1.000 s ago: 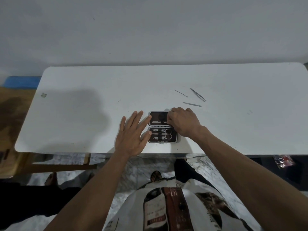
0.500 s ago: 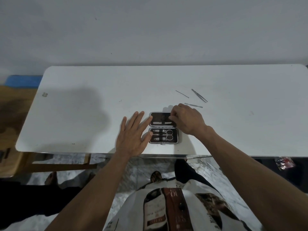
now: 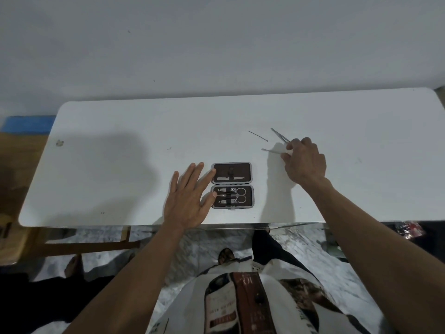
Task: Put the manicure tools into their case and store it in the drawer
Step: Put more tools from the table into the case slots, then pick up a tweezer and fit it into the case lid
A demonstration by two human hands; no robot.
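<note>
Beside the open case (image 3: 232, 185), already holding scissors, clippers and a file, the flat, empty left hand (image 3: 190, 198) steadies it while the right hand (image 3: 304, 161), grip loosely curled and grasping nothing, reaches three loose tools (image 3: 279, 135); closing and drawer remain.

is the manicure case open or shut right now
Open. The case lies flat on the table, both brown-lined halves facing up, with the scissors showing inside.

Bare forearms; white printed shirt (image 3: 252, 297) with brown graphics.
</note>
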